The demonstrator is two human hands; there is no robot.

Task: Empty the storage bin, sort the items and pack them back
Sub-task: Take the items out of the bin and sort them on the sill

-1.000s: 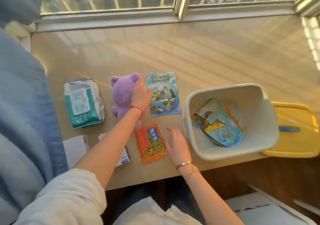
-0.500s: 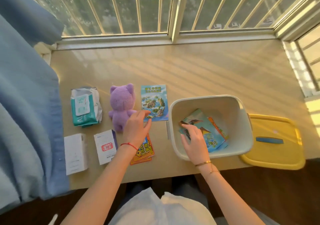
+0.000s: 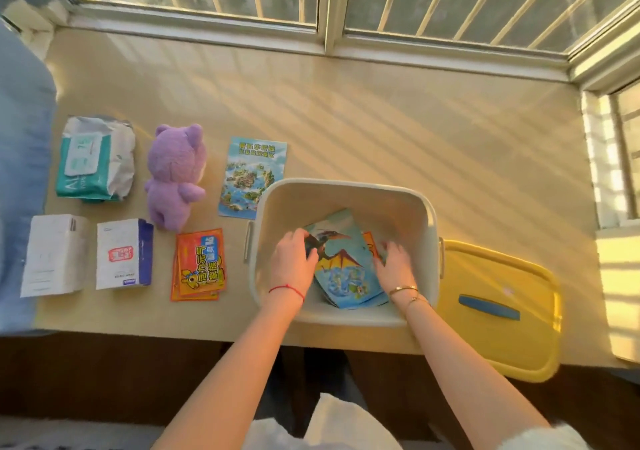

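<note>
Both hands reach into the cream plastic storage bin (image 3: 427, 214): the left hand (image 3: 292, 259) and the right hand (image 3: 393, 264) flank the stack of blue dinosaur-print booklets (image 3: 346, 269) on its floor, fingers spread flat against the edges, apparently squaring or gathering them; whether either has closed on the stack cannot be told. Laid out left of the bin, seemingly by kind, are a purple plush bear (image 3: 175, 172), orange sachets (image 3: 199, 268), a blue map leaflet (image 3: 252, 176), a wipes pack (image 3: 95, 159) and two white boxes (image 3: 123, 254). The yellow lid (image 3: 498, 311) waits aside.

Cream bin (image 3: 420, 207); yellow lid (image 3: 485, 276) with blue handle (image 3: 489, 307). Purple plush bear (image 3: 175, 172). Orange packets (image 3: 199, 268). Teal-and-white wipes pack (image 3: 95, 159). Blue dinosaur booklet (image 3: 346, 266).
</note>
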